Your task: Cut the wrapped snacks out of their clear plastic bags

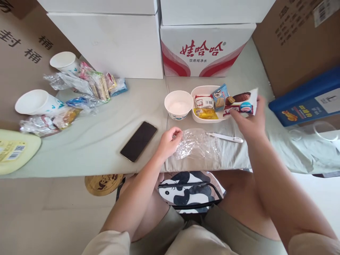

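Note:
My right hand (251,120) grips a brown-and-white snack packet (240,102), held over the right end of a white oval bowl (208,118). Inside the bowl lie a red-and-white packet (204,101), a yellow packet (205,113) and a blue packet (220,97). With fingers closed, my left hand (170,141) pinches the left edge of a clear crinkled plastic bag (198,143) on the cloth. A round white paper bowl (178,104) stands just left of the oval one. Beside the bag, below the oval bowl, lies a white pen (225,137).
A dark phone (139,141) lies left of my left hand. Further left are paper cups (37,102) and several wrapped snacks (98,85). White cartons (204,49) line the back. A blue box (305,97) and a clear cup (325,130) are at right.

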Action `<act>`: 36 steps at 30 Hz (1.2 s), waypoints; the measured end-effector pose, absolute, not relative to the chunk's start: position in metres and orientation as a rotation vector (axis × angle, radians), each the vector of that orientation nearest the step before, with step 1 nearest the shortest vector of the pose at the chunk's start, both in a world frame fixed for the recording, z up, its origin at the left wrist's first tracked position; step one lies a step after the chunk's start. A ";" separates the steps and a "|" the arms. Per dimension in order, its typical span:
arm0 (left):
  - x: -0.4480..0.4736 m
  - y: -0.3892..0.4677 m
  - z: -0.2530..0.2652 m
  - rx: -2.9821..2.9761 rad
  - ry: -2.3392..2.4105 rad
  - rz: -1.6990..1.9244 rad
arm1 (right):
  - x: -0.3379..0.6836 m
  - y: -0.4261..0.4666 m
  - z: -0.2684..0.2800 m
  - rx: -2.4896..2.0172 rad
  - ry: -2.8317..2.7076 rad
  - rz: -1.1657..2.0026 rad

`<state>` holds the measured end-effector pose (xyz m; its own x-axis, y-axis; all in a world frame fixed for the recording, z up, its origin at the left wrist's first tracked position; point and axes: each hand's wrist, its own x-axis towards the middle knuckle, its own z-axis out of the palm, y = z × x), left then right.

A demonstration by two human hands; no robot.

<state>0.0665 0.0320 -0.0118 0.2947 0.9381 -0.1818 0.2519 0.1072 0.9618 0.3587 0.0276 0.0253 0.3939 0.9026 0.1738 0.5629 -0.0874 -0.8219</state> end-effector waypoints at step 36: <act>0.042 0.025 0.009 2.042 1.411 0.882 | 0.299 -0.047 0.026 -1.888 -2.675 0.501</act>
